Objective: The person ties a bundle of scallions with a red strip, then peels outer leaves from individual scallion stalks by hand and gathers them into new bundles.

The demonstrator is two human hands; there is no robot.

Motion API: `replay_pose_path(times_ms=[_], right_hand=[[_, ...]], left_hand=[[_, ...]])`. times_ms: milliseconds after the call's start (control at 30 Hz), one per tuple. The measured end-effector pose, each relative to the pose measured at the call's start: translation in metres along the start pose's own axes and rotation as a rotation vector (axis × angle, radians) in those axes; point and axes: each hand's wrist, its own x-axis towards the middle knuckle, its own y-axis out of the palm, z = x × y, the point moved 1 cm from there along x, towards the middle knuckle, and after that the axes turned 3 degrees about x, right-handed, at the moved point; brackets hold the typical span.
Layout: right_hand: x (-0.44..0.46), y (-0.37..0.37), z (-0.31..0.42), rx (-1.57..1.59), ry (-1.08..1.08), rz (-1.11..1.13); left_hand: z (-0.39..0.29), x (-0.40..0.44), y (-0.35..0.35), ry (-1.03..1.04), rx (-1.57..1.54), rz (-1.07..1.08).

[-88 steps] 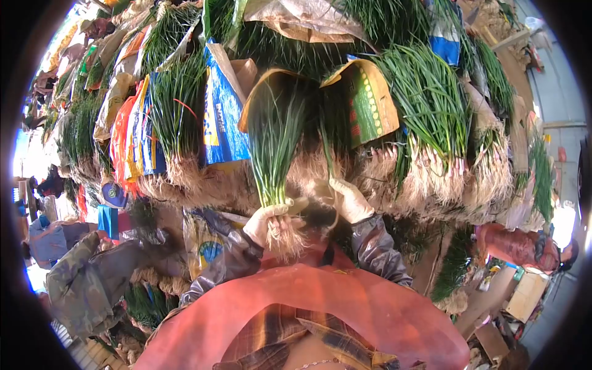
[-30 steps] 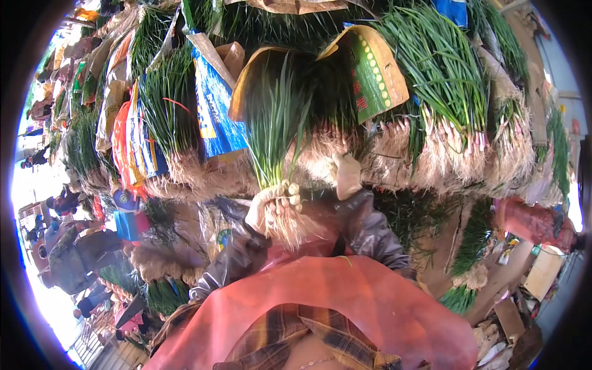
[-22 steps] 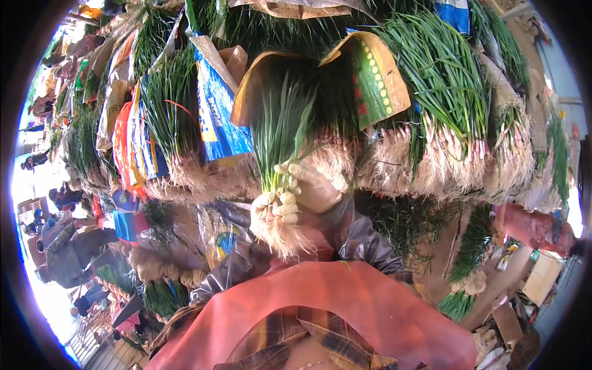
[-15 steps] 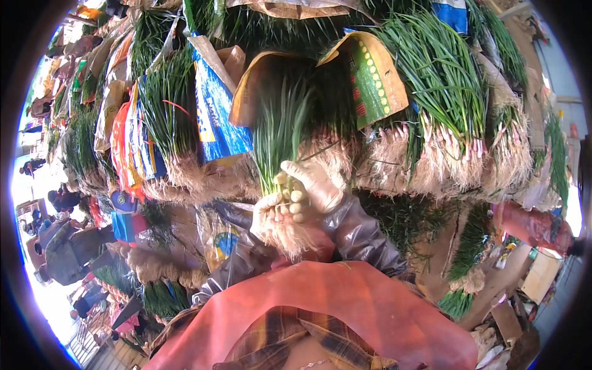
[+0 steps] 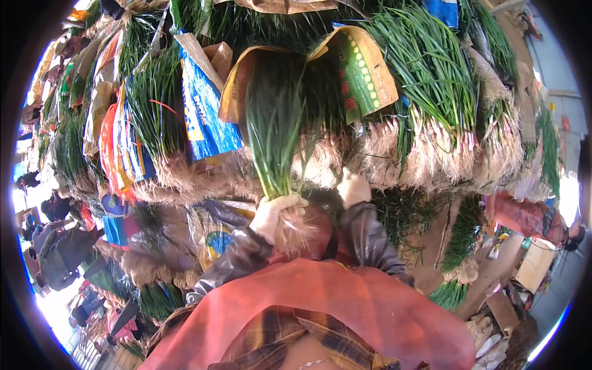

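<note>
In pale gloves, my left hand (image 5: 279,216) is wrapped round a bunch of green onions (image 5: 273,154), whose leaves point away from me and whose roots hang below the fist. To its right, my right hand (image 5: 353,189) touches the edge of the rooty onion pile (image 5: 324,161); its fingers are curled, and what they hold is too small to make out. Behind the held bunch stands a yellow and green printed sack flap (image 5: 364,71). A large onion bundle (image 5: 431,80) lies to the right of the flap.
A blue and white sack (image 5: 208,111) and a red plastic bag (image 5: 111,148) are among the bundles at left. A person in reddish clothing (image 5: 524,216) is at the right, and a person in dark clothing (image 5: 61,253) at the left. An orange apron (image 5: 308,296) covers my front.
My right hand has left the held bunch and moved right to the pile. My left hand still grips the bunch, its fingers now closed round the stems. The view has shifted slightly.
</note>
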Motion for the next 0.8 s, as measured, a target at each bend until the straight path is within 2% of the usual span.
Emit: replay_pose_path(times_ms=[33,67,133,167,200,267,300,333,400,433,500,533,600,667,700,733,800], right_hand=[[0.005,0.015,-0.058,-0.351,0.009,0.289],[0.004,-0.005,-0.06,-0.113,0.291,0.5],[-0.01,-0.04,-0.046,-0.208,0.121,0.951],[-0.011,-0.041,-0.038,-0.241,0.055,0.809],[-0.002,-0.036,-0.029,-0.34,0.112,0.614],[0.032,-0.051,0.027,-0.153,0.125,0.226],[0.05,-0.041,0.035,-0.106,-0.054,0.009],[0.067,-0.028,0.038,-0.057,-0.229,-0.203],[0.109,0.015,0.031,-0.383,0.053,0.28],[0.113,0.022,0.017,-0.379,0.05,0.272],[0.126,0.025,-0.002,0.176,-0.024,0.031],[0.108,-0.03,0.041,0.663,0.385,0.16],[0.076,-0.065,0.05,-0.002,-0.144,-0.183],[0.043,-0.083,0.07,-0.046,-0.335,-0.242],[0.027,-0.084,0.082,-0.095,-0.462,-0.197],[0.008,-0.082,0.09,-0.141,-0.582,-0.141],[-0.021,-0.063,0.084,0.075,-0.728,0.159]], left_hand=[[-0.005,-0.009,-0.002,0.007,0.0,0.049],[-0.005,-0.013,-0.005,0.048,-0.087,0.059],[-0.003,-0.013,-0.029,0.12,-0.118,0.184],[0.002,-0.015,-0.029,0.087,-0.289,0.212],[0.006,-0.012,-0.031,0.096,-0.321,0.169],[0.019,0.007,-0.058,0.023,-0.115,0.151],[0.023,0.006,-0.048,0.037,-0.301,0.263],[0.006,-0.01,-0.037,-0.086,-0.313,0.283],[-0.001,-0.015,-0.026,0.018,-0.514,0.553],[-0.01,-0.022,-0.017,0.172,-0.532,0.578],[-0.02,-0.026,-0.023,0.228,-0.592,0.587],[-0.018,-0.025,-0.031,0.263,-0.607,0.577],[-0.026,-0.029,-0.021,0.258,-0.531,0.509],[-0.029,-0.019,-0.016,0.12,-0.349,0.355],[-0.023,-0.014,-0.016,0.132,-0.246,0.262],[-0.017,-0.001,-0.019,-0.024,-0.326,0.319],[-0.008,0.015,-0.015,0.011,-0.224,0.203]])
